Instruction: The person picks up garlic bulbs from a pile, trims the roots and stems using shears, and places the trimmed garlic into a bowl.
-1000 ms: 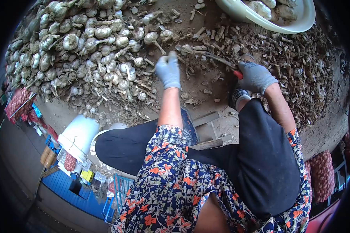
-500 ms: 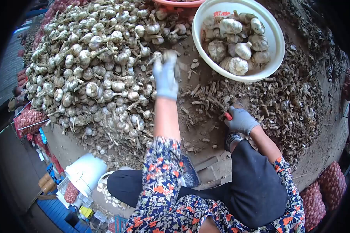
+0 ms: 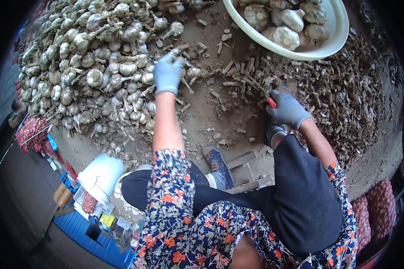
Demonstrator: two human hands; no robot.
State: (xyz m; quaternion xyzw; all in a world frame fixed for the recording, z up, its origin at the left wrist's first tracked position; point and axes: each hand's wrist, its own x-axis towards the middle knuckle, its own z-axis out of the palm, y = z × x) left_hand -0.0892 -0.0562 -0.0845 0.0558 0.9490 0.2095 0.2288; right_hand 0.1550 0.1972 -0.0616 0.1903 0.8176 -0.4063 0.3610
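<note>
The left grey-gloved hand [image 3: 168, 74] lies on the pile of white stemmed garlic bulbs [image 3: 90, 67], grip state indiscernible; the grip of the right grey-gloved hand [image 3: 288, 110] clamps red-handled metal shears [image 3: 268, 99].

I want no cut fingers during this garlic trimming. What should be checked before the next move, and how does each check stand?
1. Left hand at the edge of the garlic pile: ok. Whether it grips a bulb: cannot tell.
2. Right hand closed on the red-handled shears: ok.
3. Shears apart from the left hand: ok.
4. Both hands gloved: ok.
5. Blades open or shut: cannot tell.
6. White bowl shows bare inner wall, so it likely has room for more: ok.
</note>
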